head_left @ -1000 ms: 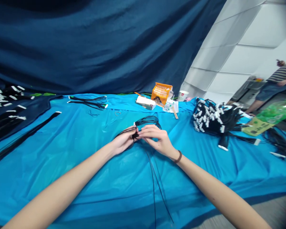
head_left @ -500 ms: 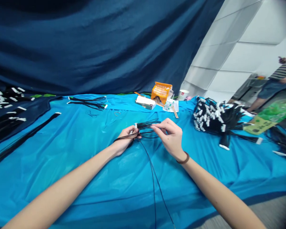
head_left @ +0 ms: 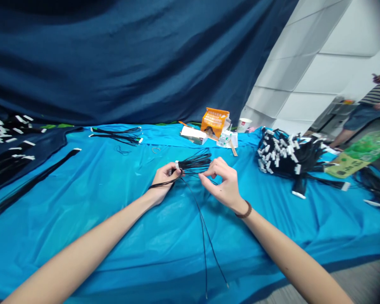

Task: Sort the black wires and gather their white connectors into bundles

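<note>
Black, thin wires in a looped bundle (head_left: 194, 161) sit above the middle of the table, caught near one end in the left hand (head_left: 162, 182). Thumb and fingers are clamped around that end, just beside a small white plastic connector (head_left: 177, 164) that shows above the thumb. From the grip the bundle fans out toward the right hand (head_left: 224, 184), while a few strands run back across the left palm to the wrist. The right hand is apart from the left, its thumb and forefinger pinched at the lower strands; how many they hold I cannot tell. A brown band (head_left: 245, 210) circles the right wrist. Two long black wires (head_left: 204, 242) hang from the left hand, crossing on the way down.

Beneath spreads a creased bright-blue cloth (head_left: 129, 245). Beyond the hands lie a tan loop (head_left: 156, 150) and several short black cables with white ends (head_left: 117, 136). Farther back are a white-topped carton (head_left: 193, 134), an orange printed paper bag (head_left: 214, 121) and a white paper cup (head_left: 244, 125). A heap of black cables with white connectors (head_left: 280, 152) rests at right, near a green plastic bag (head_left: 361, 154); a long black cable bundle (head_left: 36, 184) lies at left. Behind hangs a navy curtain (head_left: 129, 63).
</note>
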### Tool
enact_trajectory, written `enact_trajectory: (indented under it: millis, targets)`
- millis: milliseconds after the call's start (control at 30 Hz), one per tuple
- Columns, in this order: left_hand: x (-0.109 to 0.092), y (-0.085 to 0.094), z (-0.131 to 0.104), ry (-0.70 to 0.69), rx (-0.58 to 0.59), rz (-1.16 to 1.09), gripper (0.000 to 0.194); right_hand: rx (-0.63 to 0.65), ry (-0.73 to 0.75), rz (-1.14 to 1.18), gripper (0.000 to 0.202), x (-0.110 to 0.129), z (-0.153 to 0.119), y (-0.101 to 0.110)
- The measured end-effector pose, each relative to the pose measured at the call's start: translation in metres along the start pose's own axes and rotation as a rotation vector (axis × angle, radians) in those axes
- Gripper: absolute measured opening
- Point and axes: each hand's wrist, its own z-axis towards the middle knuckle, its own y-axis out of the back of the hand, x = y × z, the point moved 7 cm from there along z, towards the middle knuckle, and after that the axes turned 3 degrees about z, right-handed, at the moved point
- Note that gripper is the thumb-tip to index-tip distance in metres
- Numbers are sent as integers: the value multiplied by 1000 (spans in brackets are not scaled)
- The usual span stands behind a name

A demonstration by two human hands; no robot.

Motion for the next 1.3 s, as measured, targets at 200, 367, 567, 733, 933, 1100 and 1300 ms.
enact_trajectory:
  millis: [200,367,567,733,933,1100,1300]
  targets:
    - [1,0,1,-10,5,-9,40,-11,-5,9,20,-1,0,1]
    - [2,0,1,-31,22,14,38,-8,-1,19,20,-1,0,0]
    - [0,1,1,-76,23,41,35,-4,-42,57,20,-4,0,-1]
    - [-6,3,1,-113,-12,82,39,10,-183,159,20,-16,-2,-5]
    - [-8,5,0,-119,-35,100,38,33,-273,220,19,-26,-4,-9]
    - [-7,3,0,-115,-16,128,34,58,-194,112,16,-18,-3,-10]
    - [-4,-6,-3,-106,56,179,26,77,25,-118,8,-3,-7,-15]
